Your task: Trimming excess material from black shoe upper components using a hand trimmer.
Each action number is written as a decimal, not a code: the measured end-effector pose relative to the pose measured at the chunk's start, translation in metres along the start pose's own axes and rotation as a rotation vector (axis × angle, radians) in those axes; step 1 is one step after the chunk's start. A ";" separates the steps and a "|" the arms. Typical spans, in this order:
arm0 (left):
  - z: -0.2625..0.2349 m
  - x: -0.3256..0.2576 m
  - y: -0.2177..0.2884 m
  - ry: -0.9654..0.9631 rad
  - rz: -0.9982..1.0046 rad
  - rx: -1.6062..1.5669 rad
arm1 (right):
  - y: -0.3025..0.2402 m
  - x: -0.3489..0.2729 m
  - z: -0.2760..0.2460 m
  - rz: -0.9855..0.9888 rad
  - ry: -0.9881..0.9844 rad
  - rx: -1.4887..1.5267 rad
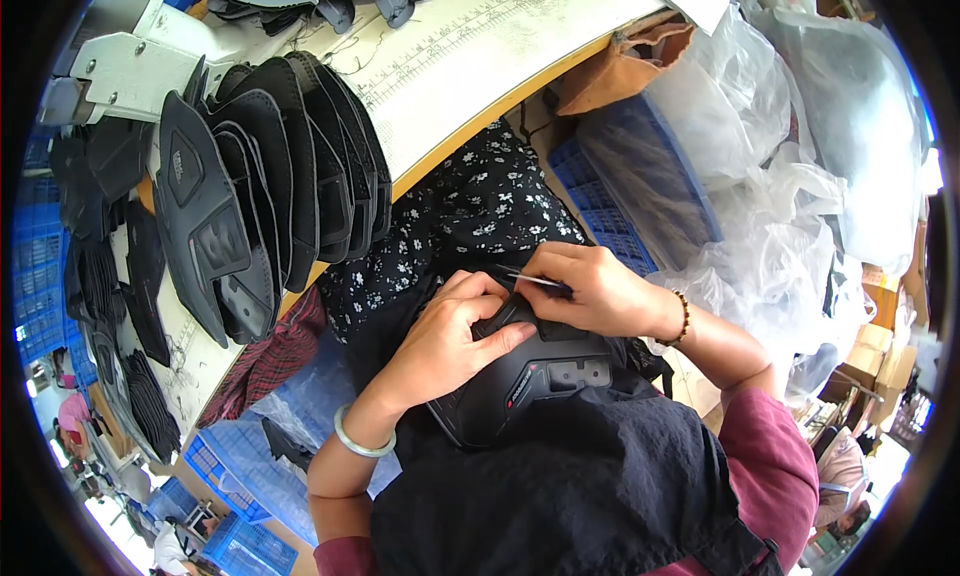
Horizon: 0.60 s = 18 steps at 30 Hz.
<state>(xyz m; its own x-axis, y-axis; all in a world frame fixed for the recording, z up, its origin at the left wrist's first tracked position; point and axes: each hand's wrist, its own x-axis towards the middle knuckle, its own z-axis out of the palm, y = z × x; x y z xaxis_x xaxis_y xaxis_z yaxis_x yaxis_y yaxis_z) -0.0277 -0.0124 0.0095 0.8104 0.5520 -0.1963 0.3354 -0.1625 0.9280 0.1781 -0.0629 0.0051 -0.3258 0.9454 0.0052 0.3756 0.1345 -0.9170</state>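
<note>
A: What are the two hands doing at this moment?

B: The left hand (pixel 445 341) is pressing on the top edge of a black moulded piece (pixel 525 386), with the fingers curled over it. The piece is lying on the person's lap, on dark cloth (pixel 590 496). I think the hand is holding it down so that it is not sliding.

A: And the right hand (pixel 590 291)?

B: It is pinching a thin metal tool (pixel 530 279) between the fingertips, with the fingers closed narrow around it. The tool is pointing to the left, toward the upper edge of the piece, just beside the left fingers. Holding it like this is probably giving fine control.

A: What is lying around?

B: A stack of similar black pieces (pixel 265 176) is leaning on the white worktable (pixel 470 66), close to its edge, maybe to stay within reach. Blue crates (pixel 610 206) and clear plastic bags (pixel 790 176) are sitting to the right.

A: What is hard to see?

B: The tool tip is too small to make out. The hands are covering the upper part of the piece, and the cloth is hiding its lower edge.
</note>
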 end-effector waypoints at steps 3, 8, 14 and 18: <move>0.000 -0.001 0.003 0.007 -0.009 -0.019 | 0.009 -0.001 0.002 0.070 0.087 -0.169; 0.002 -0.004 0.000 0.003 -0.028 -0.053 | 0.003 -0.001 -0.017 0.259 0.187 -0.050; 0.002 0.003 0.000 0.020 0.015 -0.013 | -0.009 -0.008 -0.003 -0.018 0.009 -0.170; 0.002 0.000 0.010 0.025 -0.024 -0.010 | -0.017 -0.005 -0.001 -0.189 -0.042 -0.377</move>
<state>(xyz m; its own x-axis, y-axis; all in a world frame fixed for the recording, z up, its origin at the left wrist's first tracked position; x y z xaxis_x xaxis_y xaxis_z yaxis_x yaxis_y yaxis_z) -0.0231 -0.0153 0.0180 0.7902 0.5756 -0.2104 0.3491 -0.1407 0.9264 0.1744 -0.0698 0.0214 -0.4516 0.8819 0.1353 0.5946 0.4106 -0.6913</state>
